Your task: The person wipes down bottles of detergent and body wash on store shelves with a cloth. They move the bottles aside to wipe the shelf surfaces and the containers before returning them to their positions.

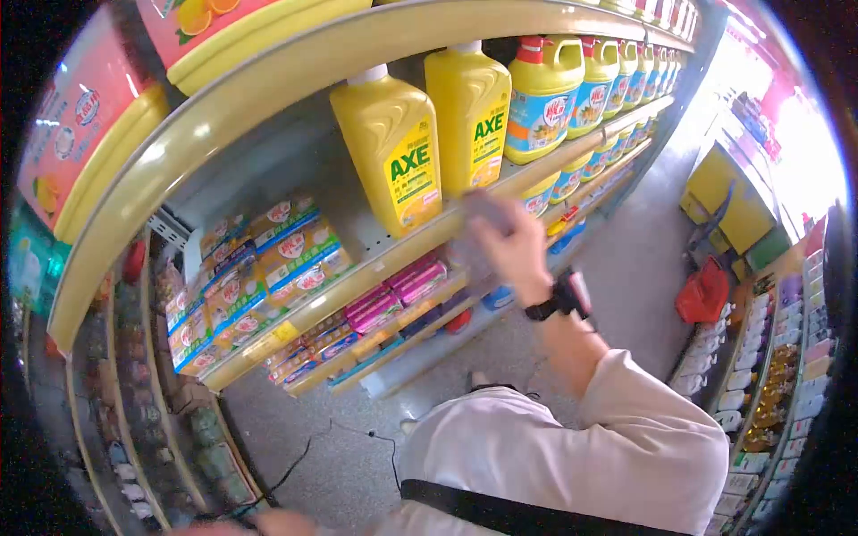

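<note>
My right hand [518, 250], with a black watch [561, 299] on its wrist, is stretched out to the front edge of the shelf. Its fingers are wrapped around a grey cloth-like thing [483, 223], smeared by motion. Close by on that shelf stand two yellow AXE detergent bottles [409, 170], upright side by side. Yellow jugs with red caps and blue labels [542, 112] line up to their right. At the bottom edge, my left hand [268, 523] is blurred and mostly cut off, so its fingers cannot be made out.
Wrapped soap packs [290, 255] are stacked at the shelf's left end. Pink packs [398, 299] lie on a lower shelf. A dark cable [308, 442] crosses the floor. A red basket [706, 290] stands at the right, near another stocked shelf [760, 393].
</note>
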Demonstrator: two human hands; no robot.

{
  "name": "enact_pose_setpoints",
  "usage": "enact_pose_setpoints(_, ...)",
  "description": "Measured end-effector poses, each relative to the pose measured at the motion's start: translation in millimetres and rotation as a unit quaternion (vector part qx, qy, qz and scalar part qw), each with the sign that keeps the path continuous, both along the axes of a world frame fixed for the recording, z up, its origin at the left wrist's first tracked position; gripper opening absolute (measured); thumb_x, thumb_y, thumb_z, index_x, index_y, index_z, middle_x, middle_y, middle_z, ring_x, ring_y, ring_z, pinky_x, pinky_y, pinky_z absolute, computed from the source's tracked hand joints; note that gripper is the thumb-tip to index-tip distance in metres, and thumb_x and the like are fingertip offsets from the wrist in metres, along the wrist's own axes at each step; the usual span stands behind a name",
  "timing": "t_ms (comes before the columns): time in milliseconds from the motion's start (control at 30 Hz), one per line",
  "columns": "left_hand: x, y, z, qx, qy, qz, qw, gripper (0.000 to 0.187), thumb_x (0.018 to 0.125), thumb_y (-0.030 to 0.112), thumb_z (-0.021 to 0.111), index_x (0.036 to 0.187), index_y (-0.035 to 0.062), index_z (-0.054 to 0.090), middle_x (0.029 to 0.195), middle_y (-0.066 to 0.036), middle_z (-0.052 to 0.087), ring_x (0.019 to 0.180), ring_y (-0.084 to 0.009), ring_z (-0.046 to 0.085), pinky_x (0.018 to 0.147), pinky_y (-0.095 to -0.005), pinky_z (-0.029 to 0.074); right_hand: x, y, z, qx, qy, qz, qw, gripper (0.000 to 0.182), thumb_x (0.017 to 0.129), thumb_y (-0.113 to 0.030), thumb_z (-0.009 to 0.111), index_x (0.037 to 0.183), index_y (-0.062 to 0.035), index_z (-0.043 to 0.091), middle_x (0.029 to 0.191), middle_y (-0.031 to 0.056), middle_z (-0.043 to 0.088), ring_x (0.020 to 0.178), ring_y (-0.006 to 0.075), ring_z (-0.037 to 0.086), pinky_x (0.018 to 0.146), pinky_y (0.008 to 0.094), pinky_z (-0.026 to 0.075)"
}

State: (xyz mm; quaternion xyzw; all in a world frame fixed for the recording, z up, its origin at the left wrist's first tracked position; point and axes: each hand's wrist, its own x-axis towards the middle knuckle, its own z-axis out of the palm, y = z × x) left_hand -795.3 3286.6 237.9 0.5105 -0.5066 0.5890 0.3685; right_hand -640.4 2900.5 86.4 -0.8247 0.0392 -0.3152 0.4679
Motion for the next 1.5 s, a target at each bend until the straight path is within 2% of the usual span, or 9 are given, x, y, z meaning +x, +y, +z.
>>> enact_pose_setpoints(133, 49.6, -80.0, -74.6, 0.025, 0.276, 0.009, 0.961, 0.014, 0.09, 0.022, 0.056, 0.079, 0.0135, 0.055, 0.086, -0.008, 0.064, 0.07, -0.0213, 0.058, 0.065, -0.036, 0.049, 13.6, -92.0, -19.0, 0.035, -0.055, -0.078, 0.995, 0.043, 0.075, -0.015, 0.078, 0.113, -0.0029, 0.062, 0.105, 0.0158, 0.068, 0.1, 0.0247, 0.065, 0.088, 0.0362, 0.05)
enact_pose_setpoints(233, 100.7, -136.4, -99.0, 0.074, 0.373, 0.062, 0.923, 0.024, 0.068, 0.0, 0.071, 0.091, -0.001, 0.065, 0.082, -0.013, 0.065, 0.073, -0.0273, 0.064, 0.068, -0.0367, 0.052, 4.9, -99.3, 7.7, 0.082, -0.066, 0.01, 0.994, 0.059, 0.077, -0.012, 0.076, 0.131, -0.0025, 0.052, 0.119, 0.0129, 0.062, 0.11, 0.0214, 0.059, 0.095, 0.0348, 0.047)
enact_pose_setpoints(400, 179.6, -218.9, -113.9, -0.065, 0.467, 0.048, 0.881, 0.103, 0.07, 0.01, 0.082, 0.148, -0.0029, 0.016, 0.137, -0.025, 0.038, 0.125, -0.034, 0.045, 0.095, -0.0365, 0.048, 32.3, -95.3, 18.2, 0.235, -0.041, 0.256, 0.937, 0.072, 0.078, -0.008, 0.074, 0.143, -0.0028, 0.042, 0.131, 0.0135, 0.056, 0.119, 0.0232, 0.055, 0.104, 0.035, 0.042)
enact_pose_setpoints(467, 203.1, -224.2, -113.5, 0.012, 0.36, 0.236, 0.903, 0.106, 0.069, 0.01, 0.083, 0.148, -0.0048, 0.014, 0.132, -0.025, 0.041, 0.128, -0.0371, 0.042, 0.099, -0.0408, 0.046, 51.8, -98.3, 2.9, 0.105, -0.029, 0.224, 0.969, 0.072, 0.079, -0.007, 0.073, 0.143, -0.0001, 0.04, 0.133, 0.0135, 0.055, 0.122, 0.0216, 0.053, 0.105, 0.0347, 0.04)
enact_pose_setpoints(600, 225.4, -223.3, -104.2, 0.017, 0.558, 0.02, 0.83, 0.104, 0.065, 0.014, 0.086, 0.146, 0.0004, 0.022, 0.14, -0.024, 0.039, 0.127, -0.0363, 0.045, 0.104, -0.0422, 0.041, 52.8, -98.6, 13.5, 0.162, 0.088, 0.293, 0.938, 0.074, 0.079, -0.005, 0.073, 0.144, 0.0009, 0.039, 0.134, 0.013, 0.054, 0.121, 0.0204, 0.053, 0.104, 0.0347, 0.041)
enact_pose_setpoints(767, 219.5, -224.1, -105.8, 0.003, 0.529, 0.117, 0.841, 0.094, 0.074, 0.018, 0.083, 0.144, 0.0015, 0.023, 0.12, -0.021, 0.062, 0.105, -0.0348, 0.066, 0.085, -0.041, 0.055, 58.9, -101.4, 7.4, 0.091, 0.063, 0.286, 0.952, 0.072, 0.078, -0.006, 0.075, 0.141, 0.0019, 0.043, 0.128, 0.0134, 0.058, 0.118, 0.0192, 0.055, 0.1, 0.0344, 0.044)
enact_pose_setpoints(1067, 216.5, -230.3, -108.7, -0.002, 0.519, 0.138, 0.844, 0.09, 0.073, 0.014, 0.081, 0.144, -0.0032, 0.027, 0.121, -0.024, 0.059, 0.113, -0.0373, 0.059, 0.095, -0.043, 0.048, 52.7, -96.9, 11.7, 0.055, 0.059, 0.305, 0.949, 0.073, 0.077, -0.008, 0.075, 0.141, 0.0032, 0.042, 0.131, 0.0155, 0.057, 0.121, 0.0223, 0.054, 0.103, 0.0348, 0.042)
enact_pose_setpoints(1133, 204.1, -247.8, -119.3, -0.036, 0.283, 0.382, 0.879, 0.08, 0.076, 0.011, 0.074, 0.142, -0.0044, 0.031, 0.134, -0.027, 0.046, 0.122, -0.0462, 0.045, 0.105, -0.0512, 0.035, 56.1, -103.2, 10.7, 0.0, 0.016, 0.287, 0.958, 0.075, 0.076, -0.01, 0.075, 0.141, 0.0035, 0.041, 0.133, 0.0166, 0.056, 0.123, 0.0233, 0.053, 0.104, 0.0348, 0.042)
enact_pose_setpoints(1500, 172.6, -333.9, -136.8, 0.038, 0.42, 0.217, 0.881, 0.086, 0.081, 0.014, 0.067, 0.144, -0.014, 0.016, 0.141, -0.039, 0.029, 0.132, -0.0521, 0.031, 0.113, -0.052, 0.025, 64.1, -115.9, 18.6, 0.057, 0.078, 0.389, 0.916, 0.093, 0.075, -0.013, 0.077, 0.149, 0.0038, 0.025, 0.144, 0.0222, 0.045, 0.132, 0.0241, 0.045, 0.109, 0.0337, 0.036)
